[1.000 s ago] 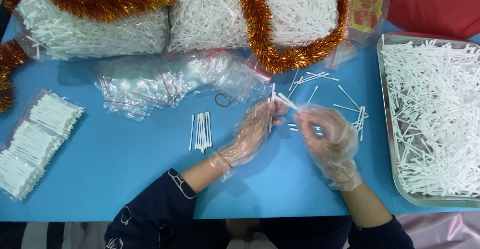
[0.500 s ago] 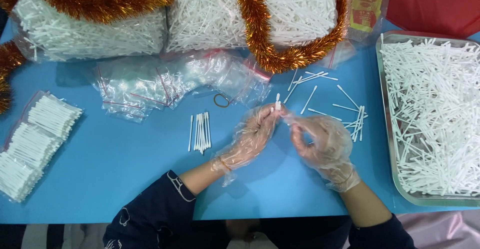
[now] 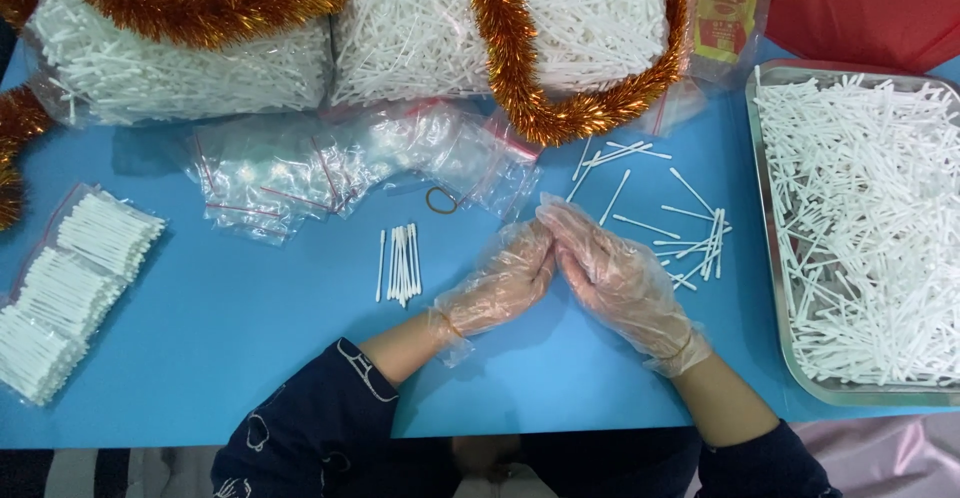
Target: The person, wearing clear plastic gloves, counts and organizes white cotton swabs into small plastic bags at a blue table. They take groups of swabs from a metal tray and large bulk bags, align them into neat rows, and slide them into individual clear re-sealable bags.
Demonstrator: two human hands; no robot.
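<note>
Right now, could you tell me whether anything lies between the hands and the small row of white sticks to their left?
Nothing visible does: only bare blue table lies between the left hand and the sticks.

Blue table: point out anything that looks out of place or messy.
A lone rubber band lies on the blue table by the empty zip bags. Loose white sticks lie scattered at odd angles beside the tray, unlike the neat bundle.

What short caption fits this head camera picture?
Gloved left hand and right hand meet above a blue table, white sticks beside them.
</note>
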